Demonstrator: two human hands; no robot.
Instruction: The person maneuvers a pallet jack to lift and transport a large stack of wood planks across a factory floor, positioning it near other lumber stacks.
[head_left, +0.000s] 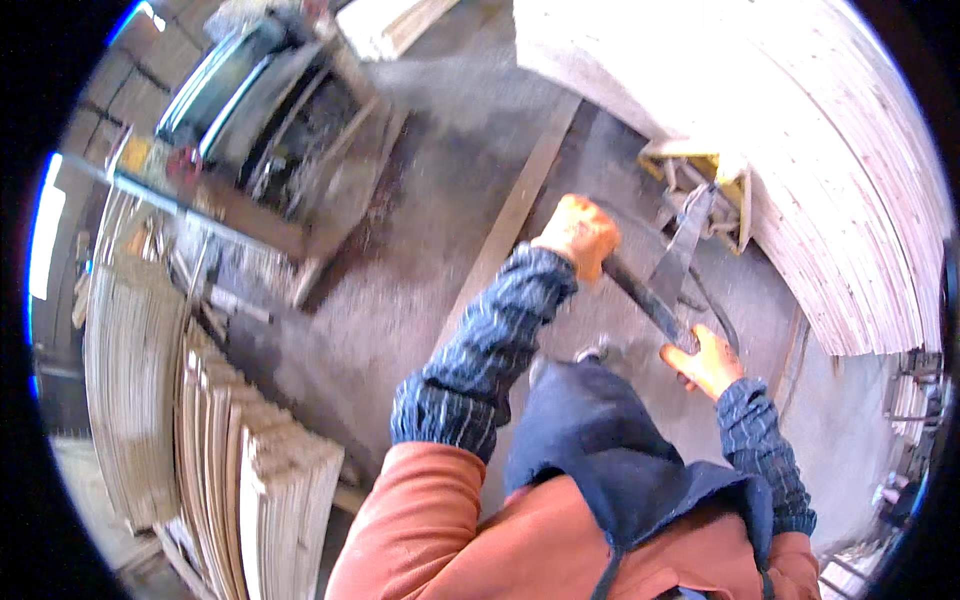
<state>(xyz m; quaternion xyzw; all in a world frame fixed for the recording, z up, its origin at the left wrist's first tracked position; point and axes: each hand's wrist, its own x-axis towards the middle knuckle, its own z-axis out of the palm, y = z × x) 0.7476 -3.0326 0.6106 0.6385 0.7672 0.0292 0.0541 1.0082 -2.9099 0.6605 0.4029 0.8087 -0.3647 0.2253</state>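
Both my hands wear orange gloves and are closed on a long dark bar (pixel 643 300) that slants between them. My left hand (pixel 580 236), farther forward, wraps the bar's far end. Nearer my body, my right hand (pixel 710 361) grips the other end, its thumb along the bar. Just beyond the bar is a grey blade-like strip (pixel 684 240); I cannot tell whether it joins the bar. A dark curved cord or strap (pixel 718 308) runs beside it, close to my right hand. Patterned dark sleeve covers are on both forearms.
A large stack of pale wood sheets (pixel 800 150) rises at the right, with a yellow-edged frame (pixel 745 205) by its lower edge. Sheet stacks (pixel 140 390) stand at the left. A machine with rollers (pixel 240 100) is at the far left. A strip (pixel 520 195) crosses the concrete floor.
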